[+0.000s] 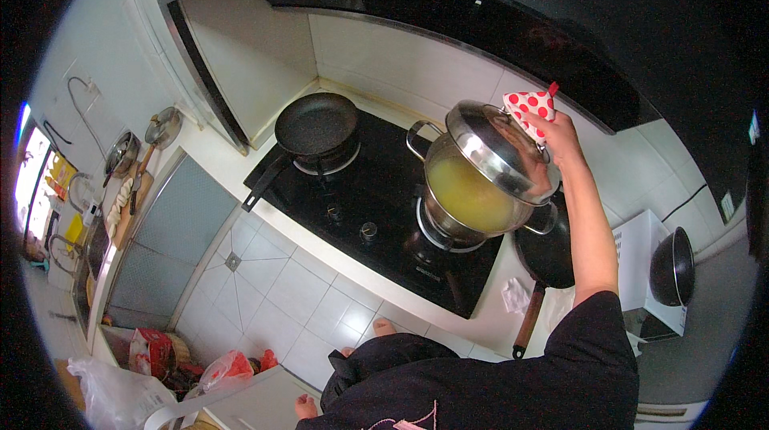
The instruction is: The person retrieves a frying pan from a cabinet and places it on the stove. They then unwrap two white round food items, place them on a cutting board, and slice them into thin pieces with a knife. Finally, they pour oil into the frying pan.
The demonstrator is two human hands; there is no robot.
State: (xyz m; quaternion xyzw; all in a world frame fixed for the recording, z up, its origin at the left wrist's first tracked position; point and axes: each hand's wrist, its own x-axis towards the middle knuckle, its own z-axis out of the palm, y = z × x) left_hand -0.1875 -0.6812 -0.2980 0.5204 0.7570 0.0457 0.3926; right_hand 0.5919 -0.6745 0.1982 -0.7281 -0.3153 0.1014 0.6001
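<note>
My right hand [562, 136] grips a red-dotted white pot holder [528, 107] over the handle of a domed steel lid [489, 151]. The lid is tilted above a two-handled steel pot [441, 223], and its far-right part hides some of the rim. Cloudy yellow-green liquid [468, 193] shows inside the pot, which stands on the right burner of a black glass hob [378, 190]. Only a small part of my left hand [306, 407] appears low beside my body; its fingers look curled, and whether it holds anything cannot be seen.
A black frying pan [317, 124] sits on the left burner. Right of the hob lies a wooden-handled dark pan [528, 316], near a white appliance [640, 274] bearing a black bowl [673, 268]. A knife [136, 193] rests on a cutting board [129, 223] at left.
</note>
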